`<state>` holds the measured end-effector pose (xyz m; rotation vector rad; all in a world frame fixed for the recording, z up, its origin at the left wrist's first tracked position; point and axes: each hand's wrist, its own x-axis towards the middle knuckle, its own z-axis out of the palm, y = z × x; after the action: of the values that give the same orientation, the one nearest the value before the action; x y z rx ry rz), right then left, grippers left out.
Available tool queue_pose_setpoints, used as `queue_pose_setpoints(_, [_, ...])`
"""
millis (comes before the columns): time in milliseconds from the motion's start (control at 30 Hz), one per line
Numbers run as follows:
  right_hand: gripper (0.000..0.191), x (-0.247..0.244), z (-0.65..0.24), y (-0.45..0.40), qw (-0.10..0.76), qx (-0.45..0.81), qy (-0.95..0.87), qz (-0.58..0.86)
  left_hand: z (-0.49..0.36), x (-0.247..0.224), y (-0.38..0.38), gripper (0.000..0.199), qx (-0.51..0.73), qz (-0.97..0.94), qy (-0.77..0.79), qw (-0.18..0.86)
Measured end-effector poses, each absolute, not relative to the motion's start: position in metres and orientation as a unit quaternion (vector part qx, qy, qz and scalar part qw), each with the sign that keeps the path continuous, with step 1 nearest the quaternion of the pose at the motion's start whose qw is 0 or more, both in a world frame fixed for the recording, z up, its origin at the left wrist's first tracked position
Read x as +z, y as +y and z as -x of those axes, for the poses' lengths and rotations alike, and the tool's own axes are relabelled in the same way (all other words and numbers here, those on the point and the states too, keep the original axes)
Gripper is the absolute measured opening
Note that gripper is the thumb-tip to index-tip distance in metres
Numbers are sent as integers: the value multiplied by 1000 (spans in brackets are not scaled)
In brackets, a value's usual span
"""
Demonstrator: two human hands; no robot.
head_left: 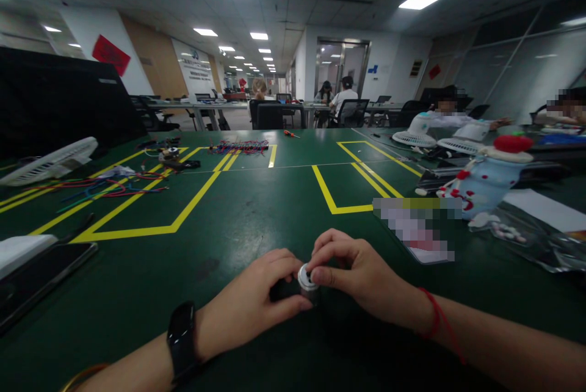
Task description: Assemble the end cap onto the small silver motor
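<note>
A small silver metal cylinder [306,287] stands upright on the green table, close in front of me. My left hand [256,291] is closed around its left side, thumb near its base and fingers behind it. At its top rim, my right hand [366,273] has thumb and forefinger pinched together. A dark spot shows on the top by those fingertips; whether they hold a tiny part cannot be made out. The cylinder's back is hidden by the fingers.
Coloured wires [123,187] and a wire bundle [240,146] lie beyond on the left, near an orange screwdriver [290,134]. A phone [46,276] rests at left. Right are a blurred flat item [416,236], a light-blue snowman-shaped cup [489,181] and white fans [416,130]. People sit farther off.
</note>
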<state>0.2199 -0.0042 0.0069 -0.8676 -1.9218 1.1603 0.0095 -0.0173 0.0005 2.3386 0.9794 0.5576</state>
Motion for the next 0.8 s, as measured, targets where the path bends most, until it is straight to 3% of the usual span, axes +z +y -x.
queue_pose_setpoints(200, [14,11,-219,-3,383,460,-733,323,-11,1,-18,15,205,-867,363,273])
queue_pose_setpoints(367, [14,14,-219,-3,327,451,-765,323,-11,1,-18,13,202,-868,361,275])
queue_pose_setpoints(700, [14,17,-222,-12,327,283,-843,319,-11,-2,-17,14,214,-868,355,274])
queue_pose_setpoints(800, [19,20,-227,-10,366,261,-835,318,-11,-1,-17,15,219,-865,357,277])
